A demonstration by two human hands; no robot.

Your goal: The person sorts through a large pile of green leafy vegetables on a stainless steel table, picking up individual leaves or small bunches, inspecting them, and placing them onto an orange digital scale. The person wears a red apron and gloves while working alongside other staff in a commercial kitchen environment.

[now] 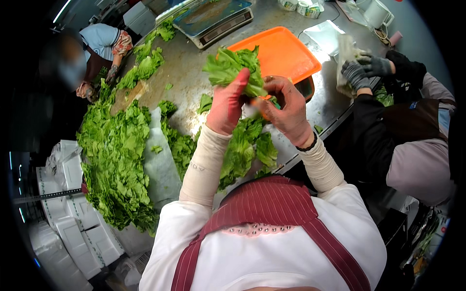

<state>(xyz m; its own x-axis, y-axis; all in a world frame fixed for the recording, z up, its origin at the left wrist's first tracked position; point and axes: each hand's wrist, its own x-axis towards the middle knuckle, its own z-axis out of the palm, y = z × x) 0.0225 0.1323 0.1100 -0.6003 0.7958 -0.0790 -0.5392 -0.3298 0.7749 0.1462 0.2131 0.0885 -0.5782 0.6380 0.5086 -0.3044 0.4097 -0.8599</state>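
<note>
My left hand (226, 109), in a reddish glove, grips a bunch of green leaf lettuce (233, 67) above the metal table (185, 76). At the stem end of that bunch is my right hand (290, 111), also gloved, its fingertips curled close to the stem. A blurred spot between the two hands hides whether the right fingers pinch anything. Below my forearms lie loose lettuce leaves (240, 149). To the left spreads a large heap of lettuce (113, 160), beside a pale sheet (160, 163).
Behind my hands sits an orange tray (285, 54), with a weighing scale (222, 27) farther back. One co-worker (102, 43) stands across at left; another's grey-gloved hands (358, 74) handle a plastic bag (344, 69) at right. White boxes (78, 232) are stacked lower left.
</note>
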